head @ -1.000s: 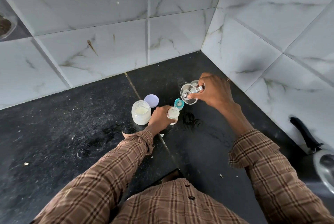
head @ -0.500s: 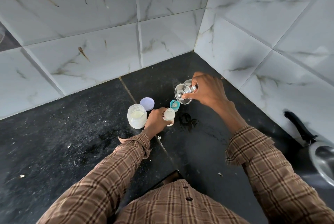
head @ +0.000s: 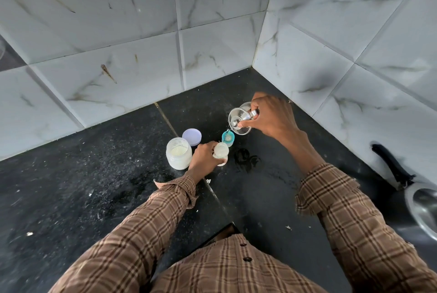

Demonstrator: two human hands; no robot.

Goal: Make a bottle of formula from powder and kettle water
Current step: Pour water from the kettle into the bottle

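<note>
The black stone counter (head: 71, 198) runs into a corner of white marble-look wall tiles (head: 106, 39). At the far right edge lies a steel pan with a black handle (head: 392, 169), well apart from the work. The right hand (head: 272, 117) has its fingers curled round a small steel kettle (head: 240, 119), tipped toward the baby bottle (head: 221, 152); a thin stream appears to fall to its mouth. The kettle is probably stiff, slippery and possibly hot, so the handle is the safest hold. The left hand (head: 204, 158) clasps the bottle, which stands on the counter; it looks light, easy to tip, and best held around the body. Just beside it stand an open powder jar (head: 179, 156), its lilac lid (head: 192, 137) and a teal bottle collar (head: 228, 138). A wet spill (head: 246, 159) lies right of the bottle.
</note>
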